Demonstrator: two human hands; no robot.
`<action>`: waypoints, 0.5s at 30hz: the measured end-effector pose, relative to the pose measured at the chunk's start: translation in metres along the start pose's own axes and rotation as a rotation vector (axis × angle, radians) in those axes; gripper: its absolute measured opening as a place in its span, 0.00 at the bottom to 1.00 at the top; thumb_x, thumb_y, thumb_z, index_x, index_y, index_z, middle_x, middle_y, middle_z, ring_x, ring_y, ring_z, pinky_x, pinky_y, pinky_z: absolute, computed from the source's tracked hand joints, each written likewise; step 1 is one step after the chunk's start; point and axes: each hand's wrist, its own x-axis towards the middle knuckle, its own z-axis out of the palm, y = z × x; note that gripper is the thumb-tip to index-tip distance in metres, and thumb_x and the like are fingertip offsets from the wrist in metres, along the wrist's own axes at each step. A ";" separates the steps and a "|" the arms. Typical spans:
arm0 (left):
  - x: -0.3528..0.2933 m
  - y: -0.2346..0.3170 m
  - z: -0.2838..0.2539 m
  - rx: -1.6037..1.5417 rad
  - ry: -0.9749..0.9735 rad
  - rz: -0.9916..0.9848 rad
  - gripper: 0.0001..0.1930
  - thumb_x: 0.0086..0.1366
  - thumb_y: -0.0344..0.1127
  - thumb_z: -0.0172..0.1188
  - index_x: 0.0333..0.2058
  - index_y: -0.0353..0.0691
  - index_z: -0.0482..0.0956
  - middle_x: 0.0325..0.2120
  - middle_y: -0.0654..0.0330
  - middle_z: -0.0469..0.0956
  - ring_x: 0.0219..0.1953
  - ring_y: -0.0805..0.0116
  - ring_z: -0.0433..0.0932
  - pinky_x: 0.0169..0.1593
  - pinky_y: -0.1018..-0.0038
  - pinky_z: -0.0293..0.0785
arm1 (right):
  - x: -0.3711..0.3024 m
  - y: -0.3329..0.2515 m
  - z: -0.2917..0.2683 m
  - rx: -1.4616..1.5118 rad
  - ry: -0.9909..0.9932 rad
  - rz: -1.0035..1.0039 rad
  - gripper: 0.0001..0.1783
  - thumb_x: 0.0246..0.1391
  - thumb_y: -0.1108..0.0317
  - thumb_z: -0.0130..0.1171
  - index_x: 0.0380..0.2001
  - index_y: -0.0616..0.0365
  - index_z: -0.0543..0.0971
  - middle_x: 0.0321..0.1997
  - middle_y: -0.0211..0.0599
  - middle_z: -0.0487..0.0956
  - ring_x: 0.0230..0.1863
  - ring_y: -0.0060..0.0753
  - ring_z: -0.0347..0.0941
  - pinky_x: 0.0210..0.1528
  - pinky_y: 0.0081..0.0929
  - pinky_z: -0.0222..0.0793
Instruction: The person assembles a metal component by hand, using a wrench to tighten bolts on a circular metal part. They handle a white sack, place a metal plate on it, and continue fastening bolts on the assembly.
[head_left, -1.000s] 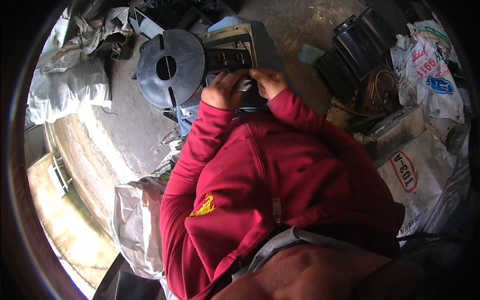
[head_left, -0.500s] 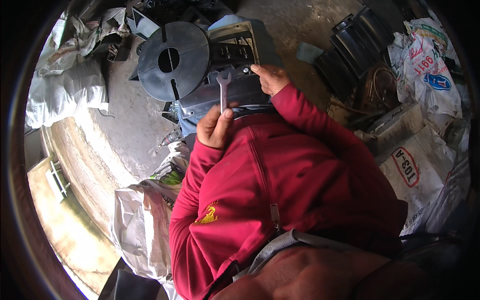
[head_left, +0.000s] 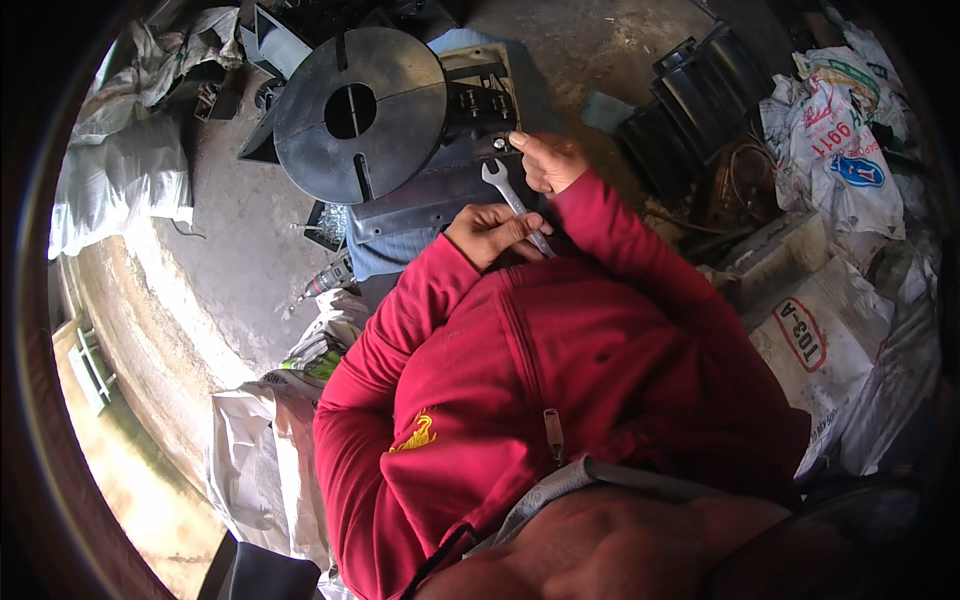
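My left hand [head_left: 487, 236] is closed around a silver open-end wrench [head_left: 507, 188], thumb along the handle, its jaw slanting up toward a shiny bolt [head_left: 500, 145]. That bolt sits on a dark metal part [head_left: 405, 212] resting across my lap. My right hand [head_left: 555, 164] is curled just right of the bolt, with thumb and forefinger together at its edge; whatever they pinch is too small to make out. A large black round plate [head_left: 305, 120], with a centre hole and two slots, covers the left side of the part. The wrench jaw and the bolt are apart.
A power drill [head_left: 330, 277] and a tray of small metal pieces [head_left: 326, 226] lie on the floor at left. Black curved parts [head_left: 700, 90] stand at far right. White sacks [head_left: 835, 150] are at right, another sack [head_left: 265, 470] at lower left.
My left hand has moved right, bringing the wrench from upright to slanted and nearer the bolt. The round plate has shifted slightly in view. My right hand stays beside the bolt.
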 end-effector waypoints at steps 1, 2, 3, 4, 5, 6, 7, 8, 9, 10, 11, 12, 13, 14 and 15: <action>0.002 0.003 -0.001 0.003 -0.004 -0.047 0.15 0.64 0.40 0.58 0.37 0.31 0.80 0.31 0.52 0.81 0.31 0.63 0.82 0.38 0.77 0.78 | 0.000 0.002 -0.001 -0.027 0.008 -0.021 0.17 0.53 0.58 0.61 0.16 0.50 0.70 0.10 0.17 0.59 0.09 0.10 0.48 0.11 0.18 0.39; 0.004 0.006 0.000 -0.006 -0.009 -0.067 0.15 0.65 0.40 0.57 0.37 0.31 0.79 0.31 0.51 0.81 0.31 0.63 0.82 0.38 0.76 0.78 | 0.000 0.002 -0.001 -0.053 0.010 -0.025 0.18 0.53 0.57 0.61 0.15 0.50 0.70 0.10 0.17 0.59 0.09 0.10 0.48 0.11 0.19 0.40; 0.007 0.008 0.003 -0.014 -0.014 -0.088 0.15 0.65 0.39 0.57 0.38 0.30 0.79 0.31 0.51 0.81 0.30 0.63 0.82 0.38 0.76 0.78 | -0.002 0.001 -0.002 -0.080 0.011 -0.029 0.18 0.53 0.57 0.61 0.15 0.50 0.69 0.10 0.17 0.59 0.09 0.11 0.48 0.11 0.19 0.40; 0.011 0.011 0.005 -0.018 -0.018 -0.106 0.14 0.65 0.38 0.56 0.38 0.30 0.79 0.30 0.50 0.81 0.30 0.64 0.82 0.38 0.75 0.78 | -0.002 -0.001 -0.001 -0.104 0.010 -0.037 0.19 0.53 0.57 0.61 0.15 0.50 0.69 0.10 0.18 0.59 0.09 0.11 0.49 0.11 0.19 0.40; 0.017 0.006 0.003 -0.023 -0.055 -0.082 0.15 0.66 0.39 0.55 0.39 0.30 0.78 0.31 0.50 0.81 0.30 0.64 0.82 0.32 0.77 0.78 | 0.000 -0.001 -0.002 -0.117 0.015 -0.023 0.20 0.53 0.56 0.61 0.13 0.50 0.69 0.09 0.19 0.60 0.09 0.12 0.50 0.11 0.20 0.42; 0.020 0.008 0.003 -0.019 -0.051 -0.119 0.15 0.66 0.40 0.55 0.39 0.30 0.78 0.32 0.50 0.81 0.31 0.65 0.82 0.29 0.78 0.77 | -0.001 -0.002 -0.001 -0.159 0.015 -0.028 0.20 0.53 0.55 0.61 0.13 0.50 0.69 0.09 0.20 0.60 0.09 0.12 0.50 0.12 0.20 0.43; 0.023 0.013 0.003 -0.014 -0.051 -0.156 0.16 0.66 0.40 0.54 0.40 0.30 0.78 0.33 0.49 0.81 0.32 0.65 0.82 0.26 0.79 0.76 | -0.001 -0.004 -0.002 -0.203 0.018 -0.036 0.21 0.53 0.55 0.60 0.13 0.50 0.69 0.09 0.20 0.61 0.09 0.13 0.51 0.12 0.20 0.44; 0.026 0.015 0.004 -0.010 -0.051 -0.194 0.16 0.66 0.40 0.54 0.40 0.30 0.77 0.33 0.49 0.81 0.32 0.65 0.83 0.23 0.80 0.75 | -0.001 -0.005 -0.003 -0.246 0.022 -0.043 0.21 0.53 0.54 0.60 0.13 0.51 0.69 0.09 0.21 0.61 0.09 0.13 0.52 0.12 0.21 0.44; 0.029 0.011 0.004 -0.010 -0.035 -0.166 0.17 0.67 0.41 0.53 0.42 0.30 0.77 0.34 0.49 0.81 0.34 0.66 0.83 0.17 0.82 0.72 | 0.000 -0.007 -0.004 -0.264 0.021 -0.042 0.21 0.53 0.53 0.60 0.13 0.52 0.69 0.09 0.22 0.62 0.10 0.14 0.54 0.12 0.21 0.47; 0.031 0.012 0.004 -0.029 -0.043 -0.165 0.17 0.67 0.41 0.53 0.42 0.30 0.77 0.34 0.49 0.81 0.34 0.66 0.83 0.17 0.82 0.72 | 0.000 -0.008 -0.005 -0.263 0.018 -0.039 0.21 0.53 0.53 0.60 0.13 0.52 0.70 0.09 0.22 0.62 0.10 0.14 0.54 0.12 0.22 0.48; 0.033 0.014 0.004 -0.048 -0.051 -0.163 0.17 0.67 0.41 0.53 0.42 0.29 0.76 0.34 0.49 0.81 0.34 0.65 0.83 0.17 0.81 0.72 | 0.001 -0.008 -0.006 -0.261 0.015 -0.035 0.21 0.53 0.53 0.60 0.14 0.52 0.70 0.09 0.22 0.62 0.10 0.14 0.54 0.12 0.22 0.48; 0.035 0.015 0.005 -0.067 -0.059 -0.162 0.17 0.67 0.41 0.53 0.42 0.29 0.76 0.34 0.48 0.81 0.34 0.64 0.83 0.17 0.81 0.73 | 0.002 -0.008 -0.007 -0.259 0.013 -0.031 0.21 0.53 0.53 0.60 0.14 0.53 0.71 0.09 0.22 0.62 0.10 0.14 0.54 0.13 0.22 0.49; 0.037 0.016 0.006 -0.067 -0.055 -0.165 0.18 0.67 0.41 0.52 0.42 0.28 0.76 0.34 0.48 0.81 0.34 0.64 0.83 0.17 0.81 0.73 | 0.002 -0.009 -0.008 -0.241 -0.012 -0.026 0.20 0.53 0.53 0.60 0.15 0.53 0.72 0.09 0.22 0.63 0.11 0.14 0.55 0.13 0.22 0.50; 0.038 0.016 0.007 -0.067 -0.051 -0.169 0.18 0.67 0.41 0.52 0.42 0.28 0.76 0.34 0.48 0.81 0.34 0.64 0.83 0.17 0.81 0.73 | 0.002 -0.010 -0.009 -0.223 -0.037 -0.022 0.19 0.53 0.53 0.60 0.16 0.53 0.73 0.10 0.22 0.64 0.12 0.14 0.56 0.14 0.22 0.50; 0.039 0.017 0.008 -0.067 -0.046 -0.172 0.18 0.67 0.41 0.52 0.42 0.28 0.76 0.34 0.47 0.81 0.34 0.63 0.83 0.16 0.81 0.73 | 0.002 -0.011 -0.010 -0.205 -0.061 -0.017 0.19 0.53 0.54 0.60 0.17 0.53 0.74 0.11 0.22 0.65 0.12 0.14 0.57 0.14 0.22 0.51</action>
